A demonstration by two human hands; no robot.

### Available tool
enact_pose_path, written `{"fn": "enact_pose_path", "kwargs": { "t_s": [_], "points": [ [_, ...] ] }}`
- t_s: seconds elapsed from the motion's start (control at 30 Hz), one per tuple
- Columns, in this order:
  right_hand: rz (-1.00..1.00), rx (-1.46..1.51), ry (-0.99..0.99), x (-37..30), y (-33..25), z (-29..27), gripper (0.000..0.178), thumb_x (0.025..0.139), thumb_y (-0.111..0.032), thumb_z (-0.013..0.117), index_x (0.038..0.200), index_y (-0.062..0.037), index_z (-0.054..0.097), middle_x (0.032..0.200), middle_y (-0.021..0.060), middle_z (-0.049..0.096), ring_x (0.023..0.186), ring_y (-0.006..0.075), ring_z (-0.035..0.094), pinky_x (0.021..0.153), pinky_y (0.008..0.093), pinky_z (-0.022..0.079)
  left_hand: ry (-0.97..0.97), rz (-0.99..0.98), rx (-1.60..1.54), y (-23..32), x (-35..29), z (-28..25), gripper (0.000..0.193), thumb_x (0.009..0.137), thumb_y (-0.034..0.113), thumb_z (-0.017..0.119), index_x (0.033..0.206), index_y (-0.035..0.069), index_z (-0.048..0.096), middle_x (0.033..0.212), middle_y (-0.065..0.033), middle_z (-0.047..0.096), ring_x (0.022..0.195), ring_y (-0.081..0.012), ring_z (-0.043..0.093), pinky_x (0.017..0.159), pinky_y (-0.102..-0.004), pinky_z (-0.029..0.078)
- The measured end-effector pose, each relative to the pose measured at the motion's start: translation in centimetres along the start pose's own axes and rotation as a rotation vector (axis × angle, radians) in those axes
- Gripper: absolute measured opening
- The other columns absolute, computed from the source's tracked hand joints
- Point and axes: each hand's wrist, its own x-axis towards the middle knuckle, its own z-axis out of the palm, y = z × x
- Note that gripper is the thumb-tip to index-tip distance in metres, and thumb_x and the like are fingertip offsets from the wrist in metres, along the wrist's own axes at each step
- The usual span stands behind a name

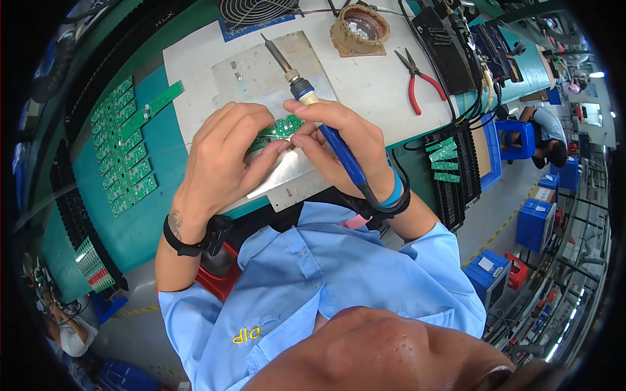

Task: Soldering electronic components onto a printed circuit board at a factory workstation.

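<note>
My left hand [225, 153] is closed, its thumb and fingers pinching the left end of a small green circuit board [287, 125] above the metal plate. A soldering iron [342, 153] with a blue handle rests in my right hand [368, 137], its tip pointing up and left, away from the board. The thumb and fingertips of that hand also meet at the board's right end. A thin pale strand crosses the board near my fingertips; what it is I cannot make out. My fingers hide part of the board.
Red-handled pliers [417, 81] lie at the right, near a round pot [360, 29] of shiny metal. A fan [255, 10] stands at the back. Green board panels [124, 146] cover the left mat; several small boards [445, 156] lie on a black rack at right.
</note>
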Motion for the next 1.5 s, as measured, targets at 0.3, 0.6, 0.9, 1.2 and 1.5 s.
{"fn": "enact_pose_path", "kwargs": {
  "t_s": [0.3, 0.6, 0.9, 1.2, 1.5],
  "points": [
    [-0.040, -0.063, 0.011, 0.5, 0.3, -0.5, 0.050, 0.081, 0.015, 0.072, 0.125, -0.0017, 0.057, 0.126, 0.0203, 0.068, 0.083, 0.0139, 0.071, 0.064, 0.0226, 0.054, -0.038, -0.141, -0.153, -0.1, -0.6, 0.4, 0.016, 0.082, -0.002, 0.074, 0.092, 0.000, 0.063, 0.089, -0.0116, 0.065, 0.076, -0.0288, 0.062, 0.067, -0.0376, 0.050],
    [-0.078, -0.169, 0.016, 0.5, -0.1, -2.2, 0.038, 0.089, 0.004, 0.071, 0.125, -0.0015, 0.058, 0.119, 0.0190, 0.072, 0.093, 0.0206, 0.070, 0.078, 0.0303, 0.056, -0.023, -0.105, -0.002, -0.4, -0.4, 0.1, 0.014, 0.081, -0.005, 0.073, 0.090, 0.000, 0.063, 0.085, -0.0111, 0.063, 0.076, -0.0285, 0.061, 0.068, -0.0376, 0.050],
    [0.061, -0.171, 0.077, -1.6, -0.9, -4.0, 0.028, 0.102, -0.016, 0.061, 0.124, 0.0021, 0.059, 0.103, 0.0159, 0.069, 0.083, 0.0195, 0.064, 0.075, 0.0295, 0.051, 0.038, -0.118, 0.131, -0.7, -0.4, -0.1, 0.012, 0.084, -0.006, 0.073, 0.092, -0.001, 0.065, 0.088, -0.0109, 0.064, 0.080, -0.0252, 0.063, 0.070, -0.0333, 0.051],
    [0.061, -0.144, 0.076, -2.7, -2.6, -5.7, 0.026, 0.098, -0.015, 0.060, 0.114, 0.0055, 0.062, 0.090, 0.0144, 0.064, 0.074, 0.0161, 0.059, 0.065, 0.0269, 0.046, 0.035, -0.164, 0.037, -0.9, -0.5, 0.3, 0.010, 0.084, -0.003, 0.072, 0.090, 0.000, 0.064, 0.085, -0.0109, 0.060, 0.078, -0.0282, 0.061, 0.068, -0.0365, 0.050],
    [0.168, -0.158, 0.012, -3.2, -3.6, -5.0, 0.019, 0.095, -0.010, 0.063, 0.104, 0.0064, 0.061, 0.075, 0.0140, 0.063, 0.063, 0.0161, 0.058, 0.057, 0.0275, 0.044, -0.003, -0.206, 0.054, -1.3, -1.2, 0.5, 0.012, 0.083, 0.000, 0.072, 0.087, 0.002, 0.060, 0.081, -0.0093, 0.056, 0.073, -0.0282, 0.056, 0.066, -0.0380, 0.047]
  ]
}}
